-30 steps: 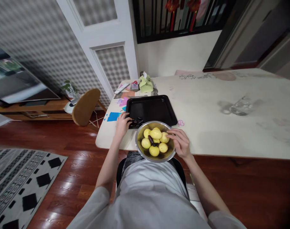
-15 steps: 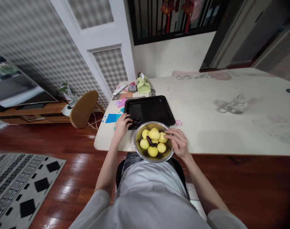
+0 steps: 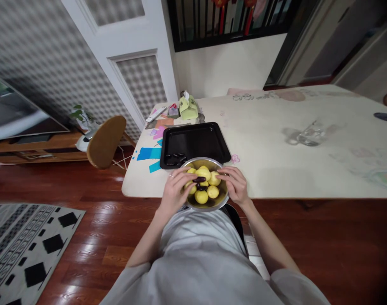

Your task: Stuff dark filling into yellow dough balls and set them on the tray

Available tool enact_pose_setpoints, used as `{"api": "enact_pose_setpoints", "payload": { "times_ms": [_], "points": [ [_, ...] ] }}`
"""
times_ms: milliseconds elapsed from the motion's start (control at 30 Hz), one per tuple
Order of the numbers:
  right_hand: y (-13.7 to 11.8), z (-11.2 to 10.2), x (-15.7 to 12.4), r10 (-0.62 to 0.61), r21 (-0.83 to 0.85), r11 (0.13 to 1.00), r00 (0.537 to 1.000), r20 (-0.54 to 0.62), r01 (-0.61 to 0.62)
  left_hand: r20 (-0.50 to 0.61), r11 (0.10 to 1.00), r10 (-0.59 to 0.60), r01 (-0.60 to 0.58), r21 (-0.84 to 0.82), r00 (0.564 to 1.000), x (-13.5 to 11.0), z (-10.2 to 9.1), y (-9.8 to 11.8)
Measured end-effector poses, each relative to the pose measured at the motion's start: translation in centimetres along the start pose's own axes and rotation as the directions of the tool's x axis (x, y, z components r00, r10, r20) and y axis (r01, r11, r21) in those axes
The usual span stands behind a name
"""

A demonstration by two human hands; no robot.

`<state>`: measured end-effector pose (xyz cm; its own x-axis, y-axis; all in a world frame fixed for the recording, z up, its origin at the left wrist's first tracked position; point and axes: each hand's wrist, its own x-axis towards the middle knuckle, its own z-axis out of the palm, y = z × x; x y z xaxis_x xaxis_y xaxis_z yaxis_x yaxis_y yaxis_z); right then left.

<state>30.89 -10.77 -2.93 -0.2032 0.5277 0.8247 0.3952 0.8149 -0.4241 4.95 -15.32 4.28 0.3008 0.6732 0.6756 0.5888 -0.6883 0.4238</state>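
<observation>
A steel bowl [image 3: 206, 208] at the table's near edge holds several lemons [image 3: 201, 196] and a dark purple, elongated fruit [image 3: 201, 187] among them. Over the bowl's left side, my left hand [image 3: 177, 189] pinches another dark purple elongated fruit [image 3: 199, 179] between thumb and fingers. My right hand [image 3: 237, 184] grips the bowl's right rim, its fingertips reaching over the edge beside a lemon. Just beyond the bowl lies a black baking tray [image 3: 198, 142], with several similar dark fruits [image 3: 176, 159] in its near left corner.
On the white table [image 3: 269, 169], a clear glass [image 3: 311, 134] stands to the right. A green tissue holder [image 3: 188, 106] and a white remote [image 3: 156, 114] lie behind the tray. A wooden chair [image 3: 106, 142] stands beyond the table's left edge.
My left hand has moved right from the tray's near left corner to above the bowl, now with a dark fruit in its fingers. My right hand stays at the bowl's rim.
</observation>
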Motion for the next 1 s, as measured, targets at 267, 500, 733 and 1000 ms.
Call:
{"api": "enact_pose_setpoints", "payload": {
  "times_ms": [267, 500, 733, 1000],
  "points": [
    [0.2, 0.1, -0.1, 0.016, -0.006, 1.0, 1.0, 0.01, -0.016, 0.11, 0.996, 0.082, -0.086, 0.035, 0.991, -0.7, 3.0, 1.2],
    [0.2, 0.0, -0.3, 0.018, 0.0, 1.0, 1.0, 0.012, -0.018, 0.231, 0.985, 0.07, -0.104, 0.135, 0.97, -0.3, 3.9, 1.6],
    [0.1, 0.0, -0.1, 0.008, -0.006, 1.0, 1.0, 0.011, -0.008, 0.249, 0.992, 0.071, -0.095, 0.084, 0.966, -0.6, 3.9, 1.9],
    [0.1, 0.0, -0.1, -0.005, 0.005, 1.0, 1.0, 0.004, 0.005, 0.214, 0.997, 0.018, -0.033, 0.067, 0.977, -0.4, 4.6, 2.1]
  ]
}}
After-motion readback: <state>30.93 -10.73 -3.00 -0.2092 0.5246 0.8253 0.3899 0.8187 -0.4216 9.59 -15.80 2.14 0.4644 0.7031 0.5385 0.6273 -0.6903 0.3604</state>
